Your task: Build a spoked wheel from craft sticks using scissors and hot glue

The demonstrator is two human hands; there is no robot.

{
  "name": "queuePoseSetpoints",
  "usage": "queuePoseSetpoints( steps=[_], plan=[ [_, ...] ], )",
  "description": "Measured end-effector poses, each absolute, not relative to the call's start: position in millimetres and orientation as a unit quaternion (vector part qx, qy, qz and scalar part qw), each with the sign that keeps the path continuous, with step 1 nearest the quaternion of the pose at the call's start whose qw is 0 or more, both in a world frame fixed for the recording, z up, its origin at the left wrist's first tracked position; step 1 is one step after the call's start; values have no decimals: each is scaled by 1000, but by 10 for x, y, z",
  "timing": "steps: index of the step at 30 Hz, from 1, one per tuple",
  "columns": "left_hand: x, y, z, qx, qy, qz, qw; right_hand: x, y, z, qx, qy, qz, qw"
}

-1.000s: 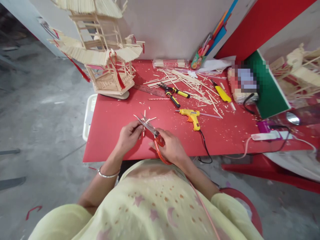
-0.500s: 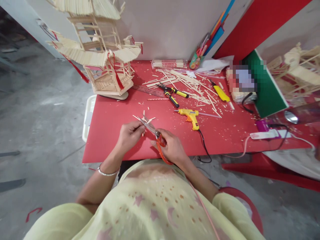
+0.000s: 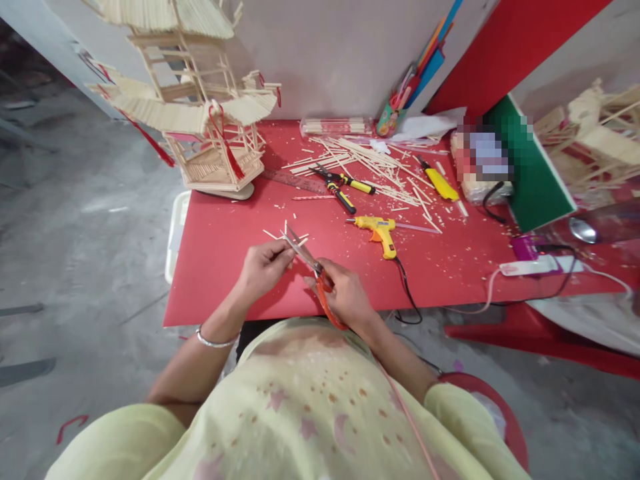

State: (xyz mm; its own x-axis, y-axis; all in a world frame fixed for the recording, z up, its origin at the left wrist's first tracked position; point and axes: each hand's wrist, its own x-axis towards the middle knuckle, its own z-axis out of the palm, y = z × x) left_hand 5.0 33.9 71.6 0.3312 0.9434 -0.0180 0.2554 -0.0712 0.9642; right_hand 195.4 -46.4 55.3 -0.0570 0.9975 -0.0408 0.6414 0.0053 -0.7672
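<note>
My right hand (image 3: pixel 345 291) is closed round the orange handles of a pair of scissors (image 3: pixel 325 297), whose blades are parted and point up and left. Thumb and fingers of my left hand (image 3: pixel 266 265) pinch a small piece of thin wooden sticks (image 3: pixel 287 230), several of which cross and stick out past the fingertips. The scissor blades lie over these sticks, close beside my left fingertips. Exactly which stick is between the blades I cannot tell. Both hands are above the front part of the red table (image 3: pixel 215 267).
A stick-built pagoda model (image 3: pixel 220 160) stands at the back left. Pliers (image 3: pixel 343 190), a yellow glue gun (image 3: pixel 383 233) with its cord, a yellow utility knife (image 3: pixel 440 183) and loose sticks (image 3: pixel 360 157) lie beyond my hands. A power strip (image 3: pixel 530 268) is at the right.
The scissors and my right hand have shifted slightly, and the blades look further apart. My left hand still pinches the stick piece, with its fingers slightly turned.
</note>
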Motion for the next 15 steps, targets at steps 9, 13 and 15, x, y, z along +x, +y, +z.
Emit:
queuePoseSetpoints(
  steps=[9, 13, 15],
  plan=[
    [30, 355, 717, 643, 461, 350, 502, 2013, -497, 668, -593, -642, 400, 275],
    [31, 354, 693, 622, 464, 357, 520, 2013, -493, 664, -560, -626, 447, 307],
    [39, 355, 684, 609, 461, 353, 541, 2016, -490, 667, -545, -618, 468, 319]
  ],
)
